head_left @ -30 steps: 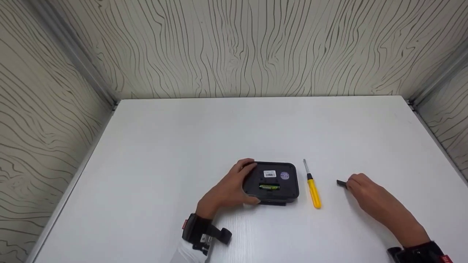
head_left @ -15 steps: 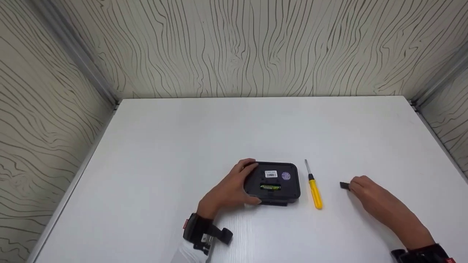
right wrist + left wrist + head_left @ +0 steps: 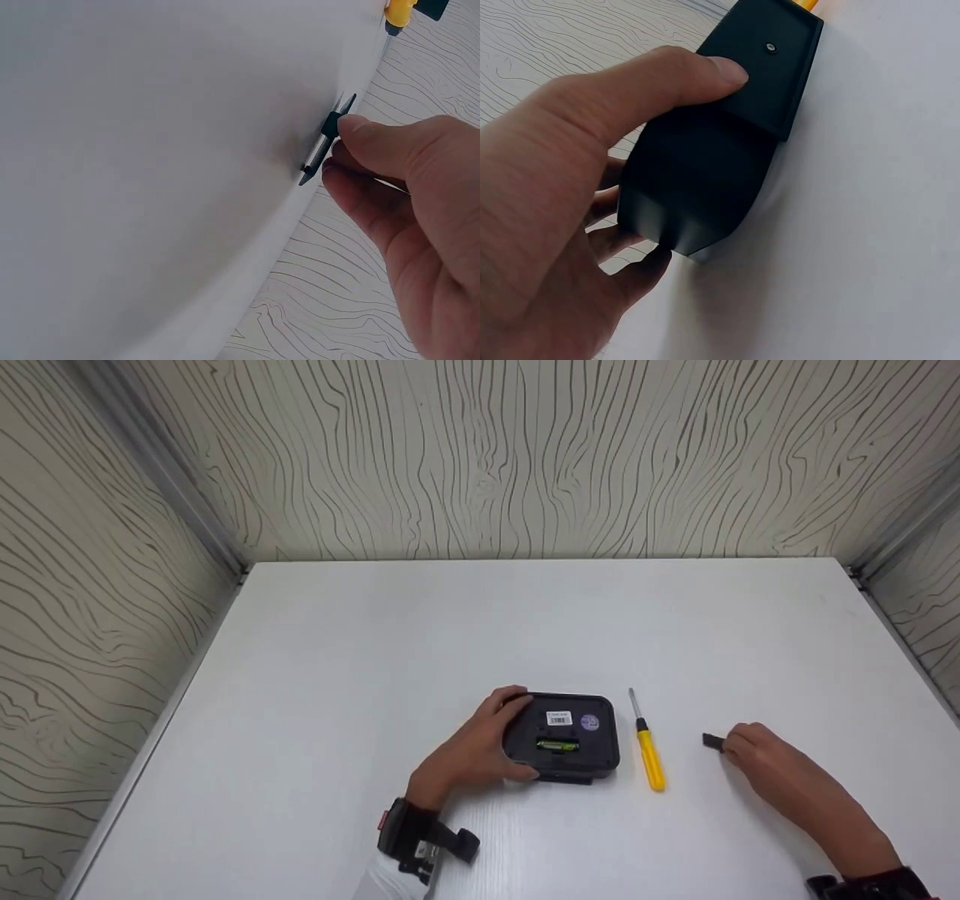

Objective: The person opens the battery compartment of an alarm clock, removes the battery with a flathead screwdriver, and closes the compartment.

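Observation:
A black box-shaped device (image 3: pixel 578 766) lies with its back up, showing two stickers and a green battery (image 3: pixel 558 745) in an uncovered slot. My left hand (image 3: pixel 474 746) grips its left end, thumb on the near side and fingers over the far edge. In the left wrist view the thumb presses on the device's side (image 3: pixel 705 165), beside a ledge with a screw. My right hand (image 3: pixel 776 769) pinches a small dark flat piece (image 3: pixel 712 742) to the right. The right wrist view shows this small piece (image 3: pixel 318 154) edge-on, with a silvery strip, between thumb and fingers at the white surface.
A yellow-handled screwdriver (image 3: pixel 650 757) lies between the device and my right hand, its shaft pointing away from me. The white table (image 3: pixel 420 637) meets a wood-grain patterned wall (image 3: pixel 487 457) at the back, with side panels at left and right.
My right hand has shifted slightly right and nearer to me with the small dark piece. The left hand keeps its grip on the device. The whole head view has drifted a little.

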{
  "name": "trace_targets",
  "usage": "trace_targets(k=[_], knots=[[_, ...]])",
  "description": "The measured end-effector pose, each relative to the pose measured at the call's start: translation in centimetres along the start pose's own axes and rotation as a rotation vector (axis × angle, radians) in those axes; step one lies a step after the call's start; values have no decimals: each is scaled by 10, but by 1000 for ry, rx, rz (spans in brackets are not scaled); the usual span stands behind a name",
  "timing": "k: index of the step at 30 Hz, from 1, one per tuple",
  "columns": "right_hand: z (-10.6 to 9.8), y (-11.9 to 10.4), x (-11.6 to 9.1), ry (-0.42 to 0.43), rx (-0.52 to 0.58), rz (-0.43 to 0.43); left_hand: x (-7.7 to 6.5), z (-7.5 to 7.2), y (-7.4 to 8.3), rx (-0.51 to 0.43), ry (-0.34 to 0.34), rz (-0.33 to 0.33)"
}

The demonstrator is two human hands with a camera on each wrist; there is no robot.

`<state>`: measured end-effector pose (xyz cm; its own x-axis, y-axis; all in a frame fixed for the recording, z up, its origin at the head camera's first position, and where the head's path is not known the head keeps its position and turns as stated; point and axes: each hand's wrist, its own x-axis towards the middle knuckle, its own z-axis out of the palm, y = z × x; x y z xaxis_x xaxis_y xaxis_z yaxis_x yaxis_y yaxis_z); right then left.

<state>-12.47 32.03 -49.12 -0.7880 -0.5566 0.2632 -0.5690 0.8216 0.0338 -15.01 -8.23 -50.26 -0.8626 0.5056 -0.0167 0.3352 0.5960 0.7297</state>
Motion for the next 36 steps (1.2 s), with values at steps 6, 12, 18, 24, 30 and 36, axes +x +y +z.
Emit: trace_targets(k=[6,12,18,24,30,36], knots=[[-5,1,2,125,19,-35,0,0,0,-5,3,8],[-13,-9,9,197,44,23,0,0,-1,-9,-1,5],[-20,-23,17,142,54,147,1,0,-1,-3,-4,13],[-24,-39,23,80,100,262,0,0,1,1,1,15],[-24,-51,29,12,146,351,0,0,1,0,3,8],[-23,-56,30,-6,159,353,0,1,1,4,8,18]])
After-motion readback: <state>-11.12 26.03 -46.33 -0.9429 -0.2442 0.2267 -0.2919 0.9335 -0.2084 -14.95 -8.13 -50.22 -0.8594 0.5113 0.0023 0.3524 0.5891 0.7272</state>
